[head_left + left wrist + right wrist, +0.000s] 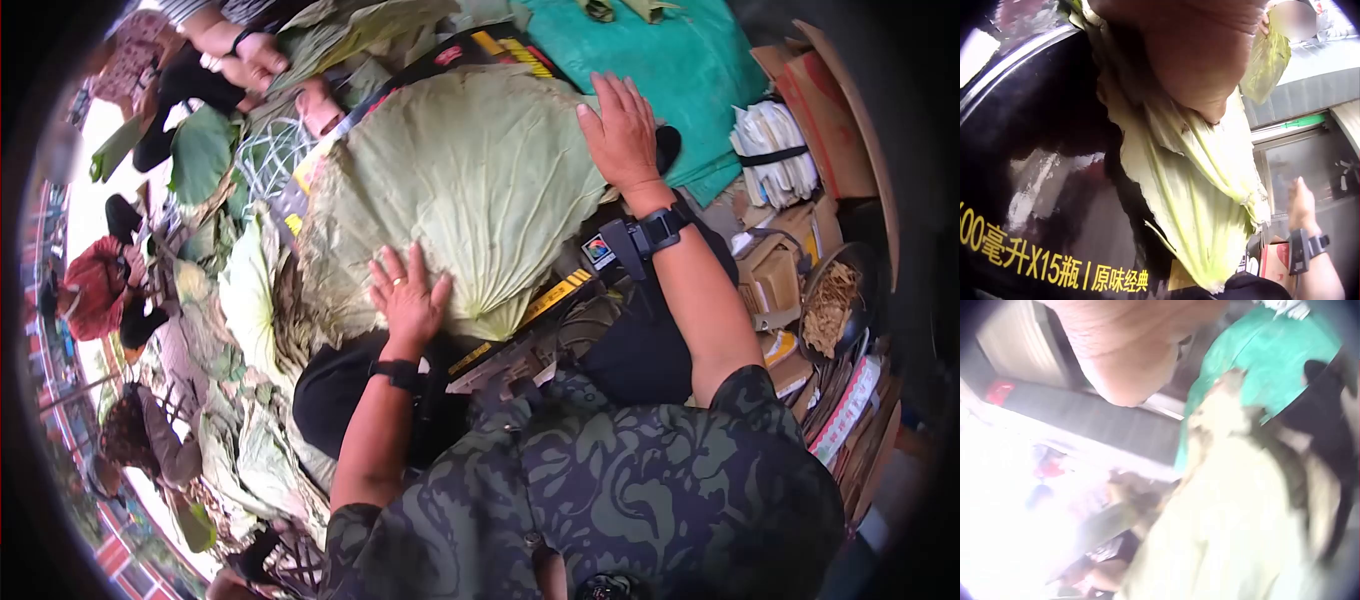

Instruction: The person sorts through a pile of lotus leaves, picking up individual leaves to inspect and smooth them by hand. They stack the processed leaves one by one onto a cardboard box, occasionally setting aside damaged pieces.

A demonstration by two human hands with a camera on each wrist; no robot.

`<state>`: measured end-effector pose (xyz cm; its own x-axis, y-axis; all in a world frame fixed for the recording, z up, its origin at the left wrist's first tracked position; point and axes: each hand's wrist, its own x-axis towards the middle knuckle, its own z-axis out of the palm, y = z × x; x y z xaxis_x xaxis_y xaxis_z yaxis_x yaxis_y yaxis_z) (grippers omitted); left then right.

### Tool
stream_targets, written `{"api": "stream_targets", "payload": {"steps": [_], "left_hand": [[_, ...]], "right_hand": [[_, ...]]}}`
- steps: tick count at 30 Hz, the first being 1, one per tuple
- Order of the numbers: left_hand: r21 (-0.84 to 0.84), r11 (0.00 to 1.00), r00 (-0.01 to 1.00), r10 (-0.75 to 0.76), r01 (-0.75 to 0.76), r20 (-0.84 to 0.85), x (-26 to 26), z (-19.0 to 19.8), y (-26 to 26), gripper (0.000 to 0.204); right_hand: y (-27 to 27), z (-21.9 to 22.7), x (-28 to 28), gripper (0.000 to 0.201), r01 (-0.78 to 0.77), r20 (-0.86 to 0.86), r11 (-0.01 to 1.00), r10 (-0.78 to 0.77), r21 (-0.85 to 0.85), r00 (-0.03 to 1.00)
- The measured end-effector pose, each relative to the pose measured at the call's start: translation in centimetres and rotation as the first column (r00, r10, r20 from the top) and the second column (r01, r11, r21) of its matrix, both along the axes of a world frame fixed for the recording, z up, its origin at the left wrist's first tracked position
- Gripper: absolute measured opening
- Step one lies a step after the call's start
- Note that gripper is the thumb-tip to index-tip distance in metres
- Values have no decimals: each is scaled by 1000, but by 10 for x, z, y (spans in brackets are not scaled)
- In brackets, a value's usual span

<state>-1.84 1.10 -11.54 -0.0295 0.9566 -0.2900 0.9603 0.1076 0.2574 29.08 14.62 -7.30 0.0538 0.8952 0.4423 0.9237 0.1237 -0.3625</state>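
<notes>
A large, dry, pale green lotus leaf [470,180], folded into a fan shape, lies across a black printed board [552,303] over the person's lap. The left hand [410,300] rests on the leaf's lower left part with its fingers spread; a ring shows on one finger. At the upper right edge of the leaf, the right hand [625,135] has straight fingers and holds nothing. In the left wrist view, layered leaf folds [1179,187] hang beneath the left palm, beside the board's yellow lettering. The right wrist view is blurred, with the right hand [1129,350] above the pale leaf.
Green sheeting [690,60] spreads at the upper right. Bundled white bags [775,155], an open carton [830,120] and a bowl of brown strips [835,310] stand at right. Leaves [240,420] pile up at left. Another person's hand [258,60] is at upper left.
</notes>
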Motion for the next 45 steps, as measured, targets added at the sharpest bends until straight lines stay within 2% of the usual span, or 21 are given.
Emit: {"api": "stream_targets", "payload": {"steps": [2,4,5,6,7,9,13,17,18,20,21,23,25,28,31,35,37,39,41,43,45], "left_hand": [[21,1000,1000,-8,8,-4,1,3,-4,70],[58,998,1000,9,-8,-5,-12,1,-3,69],[155,984,996,84,-84,8,-23,-9,-5,70],[245,957,988,151,-153,30,-35,-19,-8,70],[173,926,940,342,-334,-13,-53,-28,-10,73],[-17,807,790,582,-590,192,-92,-54,-23,76],[-143,817,750,571,-558,334,-116,-83,-31,81],[-254,773,778,619,-582,102,-109,-50,-22,82],[-237,746,754,653,-623,74,-107,-43,-21,84],[-111,612,616,788,-783,-2,-99,-34,-20,87],[94,600,602,799,-795,-10,-89,-22,-21,82],[503,667,776,630,-550,13,-75,2,-12,73],[632,730,952,302,-259,42,-55,21,11,70],[610,793,999,-25,-1,34,-23,32,60,68],[455,875,983,-109,167,-151,-6,22,100,71],[88,996,986,0,15,-165,-5,6,117,83],[131,991,986,3,19,-165,-7,-3,114,86],[126,992,981,12,13,-195,-5,-3,114,85],[124,992,980,10,15,-198,-5,-3,114,85],[130,991,979,13,13,-202,-5,-4,113,84],[130,991,985,-4,27,-174,-8,-5,114,84]], "right_hand": [[-11,-8,-50,50,-242,-16,970,242,-16,970],[-16,-36,-70,54,-343,72,867,392,-361,917],[-18,-44,-72,54,-366,71,859,416,-359,907],[-23,-50,-73,55,-320,95,852,390,-413,916],[-24,-55,-70,56,-270,124,843,363,-465,923],[-24,-59,-63,57,-290,101,826,382,-484,919],[-18,-65,-48,58,-275,127,858,360,-433,924],[-14,-62,-15,59,-55,128,866,136,-498,982],[-7,-64,-3,59,-109,-24,872,111,-478,994],[1,-52,14,58,-18,30,890,36,-456,999],[1,-36,14,57,61,75,893,-30,-446,997],[2,-7,2,56,-1,65,951,22,-309,998],[0,15,-28,55,-211,49,966,220,-146,974],[-1,18,-96,57,-519,29,844,527,-136,849],[12,-11,-137,57,-678,-50,691,690,-251,722],[50,-52,-112,57,-571,15,715,629,-403,777],[55,-64,-74,59,-447,106,837,499,-314,860],[52,-66,-31,62,-244,153,894,319,-376,935],[39,-68,14,61,-90,51,845,137,-527,989],[27,-66,49,62,112,203,733,36,-672,979],[21,-51,63,61,214,297,760,-28,-614,954]]}}
